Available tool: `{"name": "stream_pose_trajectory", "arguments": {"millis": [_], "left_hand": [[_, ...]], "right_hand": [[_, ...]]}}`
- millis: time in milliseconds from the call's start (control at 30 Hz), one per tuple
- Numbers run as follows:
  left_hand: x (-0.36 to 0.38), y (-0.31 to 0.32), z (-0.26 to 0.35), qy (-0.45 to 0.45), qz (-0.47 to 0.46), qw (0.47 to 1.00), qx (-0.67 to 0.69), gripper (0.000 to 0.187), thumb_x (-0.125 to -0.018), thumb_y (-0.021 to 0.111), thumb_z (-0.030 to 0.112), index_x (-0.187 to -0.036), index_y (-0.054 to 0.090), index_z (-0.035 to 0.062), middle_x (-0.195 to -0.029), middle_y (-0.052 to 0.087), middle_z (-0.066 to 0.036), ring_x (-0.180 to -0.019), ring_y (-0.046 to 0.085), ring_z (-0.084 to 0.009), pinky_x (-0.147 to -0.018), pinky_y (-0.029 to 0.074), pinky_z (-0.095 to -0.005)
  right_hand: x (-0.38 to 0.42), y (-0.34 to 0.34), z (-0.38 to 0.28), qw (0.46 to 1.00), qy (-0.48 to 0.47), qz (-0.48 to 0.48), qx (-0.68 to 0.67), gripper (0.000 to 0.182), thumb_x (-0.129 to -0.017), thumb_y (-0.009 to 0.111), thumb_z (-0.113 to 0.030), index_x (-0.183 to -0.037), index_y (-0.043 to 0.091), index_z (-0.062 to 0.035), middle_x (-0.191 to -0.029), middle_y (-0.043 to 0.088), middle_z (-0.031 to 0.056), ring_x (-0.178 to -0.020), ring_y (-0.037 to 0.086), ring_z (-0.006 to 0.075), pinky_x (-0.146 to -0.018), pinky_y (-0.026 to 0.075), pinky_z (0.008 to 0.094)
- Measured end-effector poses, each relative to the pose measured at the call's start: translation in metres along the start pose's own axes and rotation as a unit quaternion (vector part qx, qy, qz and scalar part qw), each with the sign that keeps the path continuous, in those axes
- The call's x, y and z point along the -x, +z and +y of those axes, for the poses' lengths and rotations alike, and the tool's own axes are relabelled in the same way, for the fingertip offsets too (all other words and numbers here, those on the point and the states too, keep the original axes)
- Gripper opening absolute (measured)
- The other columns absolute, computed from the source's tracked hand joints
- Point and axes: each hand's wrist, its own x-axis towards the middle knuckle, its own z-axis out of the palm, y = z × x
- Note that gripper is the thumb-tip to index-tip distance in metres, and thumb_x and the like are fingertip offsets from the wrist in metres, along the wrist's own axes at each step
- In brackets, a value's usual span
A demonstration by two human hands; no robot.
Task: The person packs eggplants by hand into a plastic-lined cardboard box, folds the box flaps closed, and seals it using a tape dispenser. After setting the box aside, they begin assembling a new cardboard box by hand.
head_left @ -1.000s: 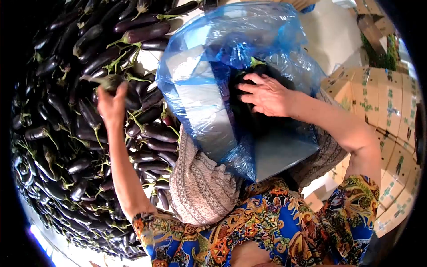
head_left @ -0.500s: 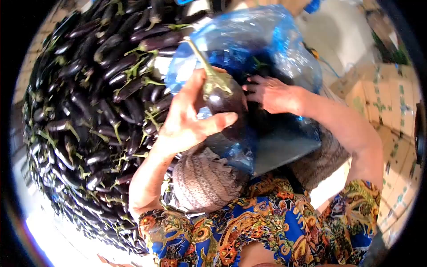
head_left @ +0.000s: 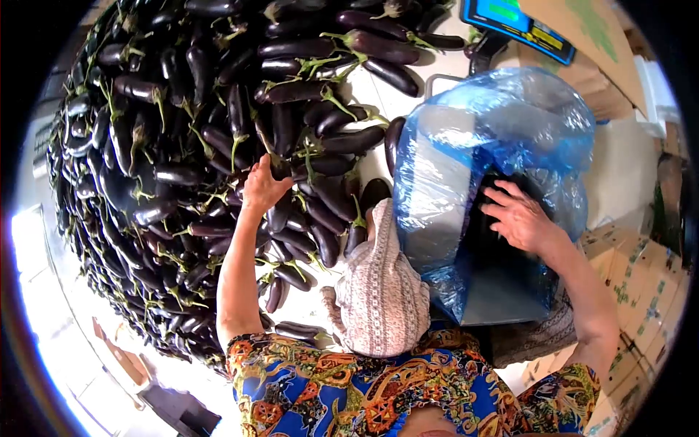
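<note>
At the edge of a large heap of eggplants (head_left: 175, 175), my left hand (head_left: 263, 186) has its thumb and fingers around an eggplant (head_left: 279, 167) with a long stem. More dark eggplants lie tight around it. My right hand (head_left: 520, 218) reaches into a box (head_left: 510, 295) lined with a blue plastic bag (head_left: 502, 120). Its fingers are spread over the dark contents (head_left: 495, 247), whose detail is lost in shadow. The bag's mouth stands wide open, folded out over the box.
A blue-framed scale display (head_left: 518, 25) stands at the upper right beside a cardboard box (head_left: 593, 36). Taped cartons (head_left: 630, 284) line the right side. My knee in patterned cloth (head_left: 382, 291) sits between heap and box. Loose eggplants (head_left: 298, 331) lie on the pale floor.
My left hand, which held an eggplant at the bag's mouth, is now over at the heap on another eggplant. My right hand stays in the bag. The view has shifted.
</note>
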Motion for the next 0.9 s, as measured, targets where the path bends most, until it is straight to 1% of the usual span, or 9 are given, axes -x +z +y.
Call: {"name": "stream_pose_trajectory", "arguments": {"millis": [33, 133, 267, 467, 533, 633, 733, 767, 900], "left_hand": [[-0.003, 0.011, -0.012, -0.035, -0.032, 0.998, -0.036, 0.077, -0.069, 0.074, 0.034, -0.132, 0.046, 0.0014, -0.116, 0.06, -0.025, -0.109, 0.058, -0.0405, -0.093, 0.047, -0.0444], [0.0, 0.02, -0.014, -0.093, -0.101, 0.99, -0.041, 0.08, -0.071, 0.072, 0.031, -0.137, 0.038, 0.0002, -0.118, 0.057, -0.024, -0.112, 0.055, -0.0416, -0.095, 0.046, -0.0459], [-0.005, 0.045, -0.013, 0.09, 0.242, 0.963, -0.072, 0.065, -0.072, 0.065, 0.013, -0.133, 0.044, 0.0032, -0.122, 0.05, -0.022, -0.102, 0.05, -0.0408, -0.089, 0.043, -0.0471], [-0.03, 0.083, 0.05, 0.207, 0.119, 0.971, -0.03, 0.056, -0.073, 0.072, 0.017, -0.126, 0.054, 0.0089, -0.117, 0.056, -0.013, -0.104, 0.052, -0.0347, -0.089, 0.044, -0.0458], [-0.047, 0.111, 0.062, 0.21, 0.092, 0.971, -0.073, 0.059, -0.072, 0.075, 0.022, -0.127, 0.054, 0.0122, -0.118, 0.054, -0.011, -0.107, 0.051, -0.0324, -0.088, 0.044, -0.0463], [-0.071, 0.15, 0.06, 0.221, 0.145, 0.954, -0.14, 0.063, -0.068, 0.08, 0.03, -0.123, 0.055, 0.0148, -0.119, 0.051, -0.009, -0.115, 0.045, -0.0315, -0.088, 0.042, -0.0478], [-0.084, 0.142, 0.069, 0.209, 0.042, 0.965, -0.152, 0.065, -0.064, 0.082, 0.033, -0.12, 0.056, 0.0145, -0.117, 0.05, -0.009, -0.115, 0.045, -0.0322, -0.09, 0.043, -0.0489], [-0.086, 0.139, 0.067, 0.217, 0.053, 0.965, -0.136, 0.066, -0.06, 0.084, 0.035, -0.116, 0.056, 0.0144, -0.114, 0.049, -0.009, -0.114, 0.044, -0.0325, -0.092, 0.043, -0.0497], [-0.084, 0.096, 0.062, 0.172, -0.05, 0.978, 0.102, 0.073, -0.066, 0.077, 0.044, -0.126, 0.058, 0.0069, -0.114, 0.062, -0.025, -0.108, 0.059, -0.0396, -0.096, 0.047, -0.0434]], "right_hand": [[0.001, 0.0, -0.004, 0.999, 0.027, 0.004, -0.023, 0.031, -0.078, 0.069, -0.014, -0.108, 0.068, -0.0059, -0.13, 0.057, 0.0132, -0.129, 0.042, 0.0362, -0.109, 0.034, 0.0434], [-0.002, -0.009, -0.008, 0.998, 0.051, -0.016, -0.038, 0.037, -0.079, 0.069, -0.012, -0.115, 0.066, -0.003, -0.131, 0.055, 0.0173, -0.128, 0.042, 0.0393, -0.107, 0.037, 0.0432], [-0.006, -0.016, -0.014, 0.996, 0.075, -0.047, -0.032, 0.038, -0.079, 0.07, -0.012, -0.116, 0.064, -0.0029, -0.133, 0.054, 0.0166, -0.13, 0.04, 0.0381, -0.108, 0.036, 0.0426], [-0.01, -0.02, -0.021, 0.992, 0.11, -0.057, -0.026, 0.035, -0.082, 0.069, -0.014, -0.116, 0.064, -0.0048, -0.135, 0.053, 0.0145, -0.131, 0.04, 0.0361, -0.109, 0.036, 0.0407], [-0.01, -0.021, -0.023, 0.991, 0.117, -0.06, -0.026, 0.034, -0.083, 0.068, -0.015, -0.115, 0.064, -0.0055, -0.136, 0.052, 0.0139, -0.131, 0.039, 0.036, -0.109, 0.035, 0.0408], [-0.011, -0.016, -0.021, 0.991, 0.114, -0.063, -0.014, 0.035, -0.082, 0.068, -0.015, -0.115, 0.064, -0.0058, -0.135, 0.052, 0.0137, -0.132, 0.039, 0.036, -0.109, 0.035, 0.0417], [-0.013, -0.019, -0.02, 0.992, 0.107, -0.059, -0.013, 0.034, -0.082, 0.069, -0.015, -0.115, 0.064, -0.0057, -0.133, 0.053, 0.0139, -0.131, 0.039, 0.0363, -0.109, 0.036, 0.0419], [-0.011, -0.019, -0.021, 0.992, 0.108, -0.059, -0.016, 0.034, -0.082, 0.069, -0.015, -0.114, 0.064, -0.0056, -0.133, 0.053, 0.014, -0.131, 0.039, 0.0364, -0.108, 0.036, 0.0419], [-0.008, -0.017, -0.019, 0.994, 0.099, -0.046, -0.024, 0.037, -0.081, 0.071, -0.013, -0.117, 0.063, -0.0054, -0.132, 0.054, 0.0146, -0.13, 0.041, 0.0371, -0.107, 0.038, 0.0425]]}}
